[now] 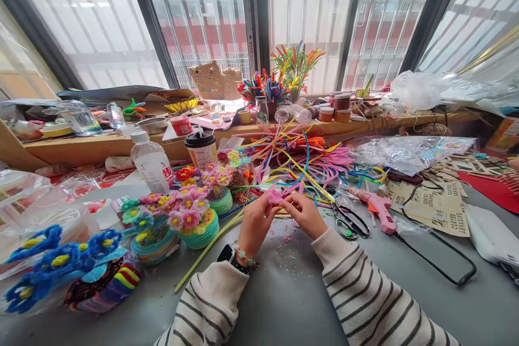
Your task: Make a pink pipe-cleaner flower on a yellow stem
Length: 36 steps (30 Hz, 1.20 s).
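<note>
My left hand (256, 223) and my right hand (305, 214) meet over the grey table (284, 292), both pinched on a small pink pipe-cleaner flower (274, 195). The fingers of each hand are curled round it. A long green pipe-cleaner stem (206, 251) runs from under my left hand toward the near left. A loose heap of coloured pipe cleaners (300, 159) lies just behind my hands. Both sleeves are striped, and a watch and a bead bracelet sit on my left wrist.
Finished flower baskets (194, 216) and blue flowers (60, 262) stand at the left. Scissors (348, 221) and a pink glue gun (379, 211) with its black cord lie to the right. A plastic bottle (152, 162) and a cup (201, 148) stand behind; the window shelf is cluttered.
</note>
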Motion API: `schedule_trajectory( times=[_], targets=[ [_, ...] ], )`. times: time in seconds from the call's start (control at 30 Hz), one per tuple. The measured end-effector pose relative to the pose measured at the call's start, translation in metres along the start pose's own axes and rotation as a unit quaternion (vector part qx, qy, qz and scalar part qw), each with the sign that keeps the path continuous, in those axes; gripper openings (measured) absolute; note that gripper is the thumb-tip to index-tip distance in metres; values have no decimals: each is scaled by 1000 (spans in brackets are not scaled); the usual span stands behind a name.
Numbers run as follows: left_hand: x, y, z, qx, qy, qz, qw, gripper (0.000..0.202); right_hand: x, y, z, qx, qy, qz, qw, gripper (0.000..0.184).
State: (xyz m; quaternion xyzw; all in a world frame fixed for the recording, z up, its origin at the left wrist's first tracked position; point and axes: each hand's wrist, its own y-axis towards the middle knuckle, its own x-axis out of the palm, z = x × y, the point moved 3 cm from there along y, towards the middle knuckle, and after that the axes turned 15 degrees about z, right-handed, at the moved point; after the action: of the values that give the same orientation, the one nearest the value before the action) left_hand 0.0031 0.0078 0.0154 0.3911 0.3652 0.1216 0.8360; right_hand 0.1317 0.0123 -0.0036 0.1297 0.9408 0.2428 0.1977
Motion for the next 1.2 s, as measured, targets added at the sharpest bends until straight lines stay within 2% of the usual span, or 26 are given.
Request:
schedule_trajectory(
  times=[0.4,0.83,0.93,1.1,1.2],
  targets=[
    [-2,-1,-1,-6,-4,24,1000,17,2,-1,4,60,58,-14,996,24],
    [1,-1,-2,0,-21,-3,1000,17,3,-2,7,90,78,12,993,22],
    [2,-2,-2,-6,-9,-18,1000,20,-3,2,7,84,71,40,993,22],
    [5,-4,-3,-43,-14,-57,997,23,-24,8,0,63,68,140,986,22],
    [6,-3,-1,-46,-51,-71,995,19,-29,6,-7,31,68,143,987,18]
  ],
)
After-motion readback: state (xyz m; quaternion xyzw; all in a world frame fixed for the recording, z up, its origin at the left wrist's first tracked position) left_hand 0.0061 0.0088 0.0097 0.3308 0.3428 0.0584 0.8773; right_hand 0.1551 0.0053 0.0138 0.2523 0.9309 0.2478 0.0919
